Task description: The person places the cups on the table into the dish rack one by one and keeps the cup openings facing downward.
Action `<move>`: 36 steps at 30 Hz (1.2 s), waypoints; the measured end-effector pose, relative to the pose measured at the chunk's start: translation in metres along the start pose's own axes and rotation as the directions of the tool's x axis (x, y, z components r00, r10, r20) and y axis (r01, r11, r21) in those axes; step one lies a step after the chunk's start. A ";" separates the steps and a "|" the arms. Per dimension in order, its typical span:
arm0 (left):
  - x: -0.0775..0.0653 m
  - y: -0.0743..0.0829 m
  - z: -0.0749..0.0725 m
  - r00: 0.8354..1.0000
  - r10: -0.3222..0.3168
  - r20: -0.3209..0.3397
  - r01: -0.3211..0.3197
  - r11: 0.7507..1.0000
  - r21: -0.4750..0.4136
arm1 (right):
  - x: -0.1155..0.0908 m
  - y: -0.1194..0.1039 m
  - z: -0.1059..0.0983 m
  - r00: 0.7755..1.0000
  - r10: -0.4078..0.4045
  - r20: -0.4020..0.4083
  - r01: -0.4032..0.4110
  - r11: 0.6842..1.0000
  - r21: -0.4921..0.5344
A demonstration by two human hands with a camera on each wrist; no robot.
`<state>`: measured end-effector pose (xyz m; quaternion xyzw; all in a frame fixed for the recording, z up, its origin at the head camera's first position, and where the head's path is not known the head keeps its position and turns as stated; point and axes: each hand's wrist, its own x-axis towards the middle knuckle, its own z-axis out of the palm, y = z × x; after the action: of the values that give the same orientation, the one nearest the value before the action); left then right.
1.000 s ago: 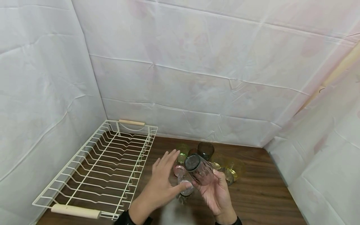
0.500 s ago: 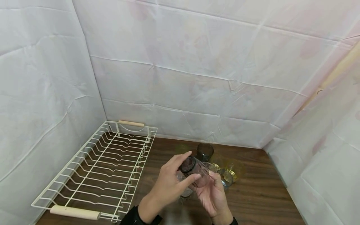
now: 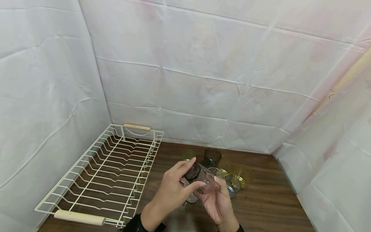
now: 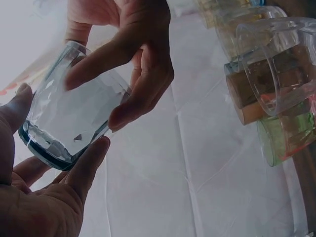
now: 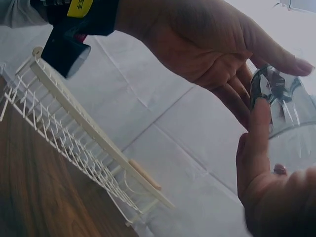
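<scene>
A faceted drinking glass (image 3: pixel 207 181) hangs tilted between both hands above the table, its thick dark base toward the left. It looks pinkish purple in the head view and clear to bluish in the wrist views. My left hand (image 3: pixel 173 185) grips the base end with fingers and thumb. My right hand (image 3: pixel 217 206) holds the other end, its thumb along the side. In the left wrist view the glass (image 4: pixel 81 121) shows its base near the left hand's fingers. The right wrist view catches part of the glass (image 5: pixel 286 101) between both hands.
Behind the hands several glasses stand close together, including a dark smoky one (image 3: pixel 213 157), a yellow one (image 3: pixel 242 172) and a bluish one (image 3: pixel 233 189). A white wire dish rack (image 3: pixel 99 164) with wooden handles lies at the left on the wooden table (image 3: pixel 269 193). White sheets surround it.
My left hand has come right and closed round the glass's base end, where its fingers were apart from it a second ago. My right hand keeps its hold and has shifted slightly left.
</scene>
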<state>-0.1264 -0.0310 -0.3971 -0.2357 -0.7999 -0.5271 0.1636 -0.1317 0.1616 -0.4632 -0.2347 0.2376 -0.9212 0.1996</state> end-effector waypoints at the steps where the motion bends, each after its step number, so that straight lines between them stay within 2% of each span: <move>1: 0.000 0.000 -0.001 1.000 0.003 -0.003 -0.003 1.000 -0.007 | 0.000 -0.001 0.000 1.000 0.008 0.003 -0.007 1.000 -0.015; 4: 0.001 0.000 -0.004 1.000 0.018 -0.009 -0.018 1.000 -0.024 | 0.000 -0.004 0.000 0.999 0.030 -0.023 -0.033 0.994 -0.107; 7: 0.002 0.000 -0.008 0.998 0.046 -0.032 -0.045 0.999 0.018 | 0.000 -0.009 0.000 0.995 0.047 -0.091 -0.069 0.965 -0.254; 10: 0.004 -0.001 -0.014 0.993 0.082 -0.079 -0.070 0.987 0.146 | -0.002 -0.012 0.000 0.980 0.048 -0.194 -0.125 0.905 -0.407; 14: 0.009 -0.006 -0.026 0.985 0.097 -0.142 -0.046 0.944 0.326 | -0.004 -0.012 -0.001 0.945 0.009 -0.326 -0.199 0.809 -0.553; 17: 0.014 -0.010 -0.039 0.985 0.040 -0.166 0.031 0.914 0.404 | -0.007 -0.009 -0.002 0.923 -0.062 -0.380 -0.204 0.757 -0.620; 20: 0.018 -0.013 -0.056 0.983 -0.063 -0.171 0.137 0.873 0.467 | -0.010 -0.009 -0.004 0.892 -0.157 -0.423 -0.202 0.698 -0.687; 24: 0.024 -0.020 -0.079 0.972 -0.169 -0.165 0.232 0.805 0.546 | -0.015 -0.015 -0.010 0.826 -0.271 -0.494 -0.248 0.611 -0.751; 27: 0.031 -0.030 -0.097 0.967 -0.189 -0.170 0.254 0.762 0.595 | -0.019 -0.023 -0.015 0.784 -0.336 -0.522 -0.268 0.575 -0.773; 31: 0.040 -0.049 -0.116 0.963 -0.207 -0.175 0.271 0.716 0.643 | -0.026 -0.032 -0.019 0.748 -0.399 -0.530 -0.274 0.542 -0.794; 36: 0.053 -0.076 -0.131 0.955 -0.277 -0.106 0.272 0.677 0.683 | -0.037 -0.036 -0.023 0.708 -0.446 -0.548 -0.314 0.495 -0.810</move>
<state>-0.2108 -0.1658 -0.3775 -0.0367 -0.9648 -0.2085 0.1561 -0.1232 0.2165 -0.4744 0.0575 0.7114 -0.6944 -0.0917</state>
